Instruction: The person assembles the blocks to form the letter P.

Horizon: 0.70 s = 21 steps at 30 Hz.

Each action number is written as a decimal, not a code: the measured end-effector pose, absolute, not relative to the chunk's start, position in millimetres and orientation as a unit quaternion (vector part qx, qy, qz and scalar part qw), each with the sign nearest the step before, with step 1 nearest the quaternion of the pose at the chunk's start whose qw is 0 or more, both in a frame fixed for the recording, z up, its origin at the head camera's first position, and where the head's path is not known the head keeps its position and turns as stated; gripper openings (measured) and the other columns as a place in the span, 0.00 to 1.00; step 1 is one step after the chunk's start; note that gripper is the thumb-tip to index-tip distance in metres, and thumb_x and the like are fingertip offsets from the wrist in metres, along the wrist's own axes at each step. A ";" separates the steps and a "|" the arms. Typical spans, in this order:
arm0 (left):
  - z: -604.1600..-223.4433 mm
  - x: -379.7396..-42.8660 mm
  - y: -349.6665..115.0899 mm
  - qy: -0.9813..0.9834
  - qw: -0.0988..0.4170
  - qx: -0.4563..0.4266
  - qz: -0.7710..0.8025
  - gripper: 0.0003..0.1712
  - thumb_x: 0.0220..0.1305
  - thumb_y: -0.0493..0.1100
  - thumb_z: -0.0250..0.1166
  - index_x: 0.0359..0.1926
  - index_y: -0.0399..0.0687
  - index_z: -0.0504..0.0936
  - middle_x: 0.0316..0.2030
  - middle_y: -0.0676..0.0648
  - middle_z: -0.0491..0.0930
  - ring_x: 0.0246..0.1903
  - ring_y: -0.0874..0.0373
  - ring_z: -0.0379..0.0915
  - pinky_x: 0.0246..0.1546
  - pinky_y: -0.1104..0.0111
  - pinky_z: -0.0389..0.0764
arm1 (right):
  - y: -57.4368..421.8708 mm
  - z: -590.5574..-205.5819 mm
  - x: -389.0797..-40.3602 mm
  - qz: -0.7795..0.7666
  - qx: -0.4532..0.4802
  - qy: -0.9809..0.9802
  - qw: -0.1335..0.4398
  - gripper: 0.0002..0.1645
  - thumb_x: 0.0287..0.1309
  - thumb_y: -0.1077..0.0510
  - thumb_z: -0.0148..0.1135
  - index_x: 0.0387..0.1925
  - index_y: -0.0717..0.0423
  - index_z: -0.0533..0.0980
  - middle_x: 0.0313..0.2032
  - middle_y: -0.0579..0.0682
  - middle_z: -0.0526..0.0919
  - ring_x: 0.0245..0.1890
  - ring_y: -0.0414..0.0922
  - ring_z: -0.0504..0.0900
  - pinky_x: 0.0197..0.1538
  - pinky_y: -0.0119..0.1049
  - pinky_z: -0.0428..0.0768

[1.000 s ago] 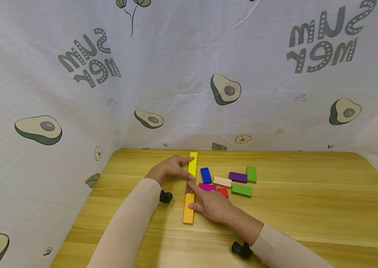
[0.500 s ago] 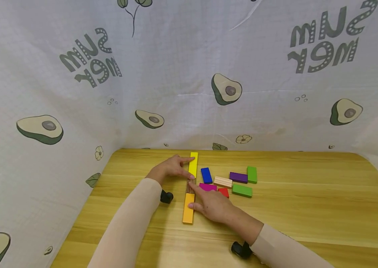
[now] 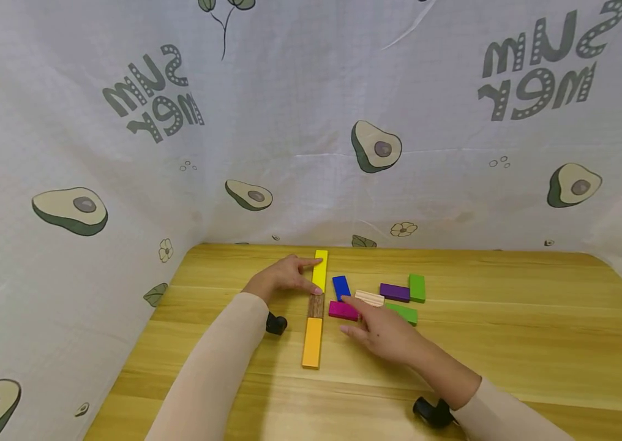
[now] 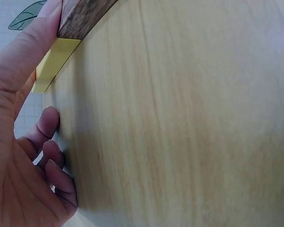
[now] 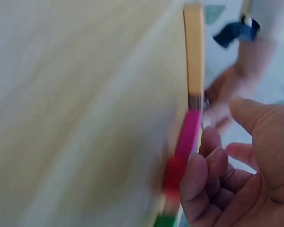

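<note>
A yellow block (image 3: 319, 274), a dark brown wood-grain block (image 3: 315, 305) and an orange block (image 3: 313, 343) lie end to end in a line on the table. My left hand (image 3: 286, 275) rests its index finger and thumb on the yellow block, the thumb by the seam with the brown one. Its other fingers bend down to the table in the left wrist view. To the right of the line, my right hand (image 3: 385, 331) hovers with loosely bent fingers and nothing in them. Its index fingertip overlaps a blue block (image 3: 341, 287) and a magenta block (image 3: 343, 310) in the head view.
Beyond my right hand lie a pale ridged block (image 3: 370, 298), a purple block (image 3: 395, 292) and two green blocks, one standing lengthwise (image 3: 417, 288). A red block (image 5: 175, 175), hidden in the head view, shows in the right wrist view. A printed curtain (image 3: 300, 122) hangs behind the table.
My right hand has let go of the brown and orange blocks and shifted right, over the loose blocks. The left hand keeps its place on the yellow block.
</note>
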State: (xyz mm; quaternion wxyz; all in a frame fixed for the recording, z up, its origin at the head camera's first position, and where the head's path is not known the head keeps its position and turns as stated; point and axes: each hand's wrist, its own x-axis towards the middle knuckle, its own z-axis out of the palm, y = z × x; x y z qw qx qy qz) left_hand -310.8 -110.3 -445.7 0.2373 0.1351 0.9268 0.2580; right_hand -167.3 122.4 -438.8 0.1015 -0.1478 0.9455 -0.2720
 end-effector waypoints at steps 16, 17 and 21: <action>-446.6 -310.9 -109.2 0.924 0.237 0.139 0.265 0.51 0.51 0.63 0.78 0.75 0.77 0.64 0.53 0.45 0.69 0.51 0.50 0.66 0.56 0.56 0.72 | 196.9 -435.9 -171.2 -0.221 -0.058 0.967 0.110 0.35 0.62 0.46 0.70 0.65 0.57 0.72 0.27 0.47 0.78 0.28 0.44 0.74 0.31 0.39 0.73; -446.4 -310.9 -109.4 0.925 0.236 0.139 0.264 0.51 0.51 0.63 0.78 0.75 0.77 0.64 0.53 0.45 0.69 0.51 0.49 0.66 0.56 0.56 0.72 | 200.7 -436.0 -171.7 -0.209 -0.055 0.970 0.108 0.33 0.62 0.46 0.70 0.63 0.58 0.73 0.28 0.48 0.79 0.28 0.45 0.75 0.32 0.41 0.74; -446.3 -310.5 -109.9 0.925 0.237 0.136 0.265 0.51 0.51 0.63 0.78 0.75 0.78 0.64 0.56 0.43 0.69 0.53 0.48 0.66 0.62 0.52 0.72 | 210.1 -435.4 -169.5 -0.176 -0.057 0.977 0.104 0.26 0.61 0.42 0.70 0.46 0.59 0.79 0.29 0.48 0.81 0.29 0.45 0.75 0.33 0.41 0.76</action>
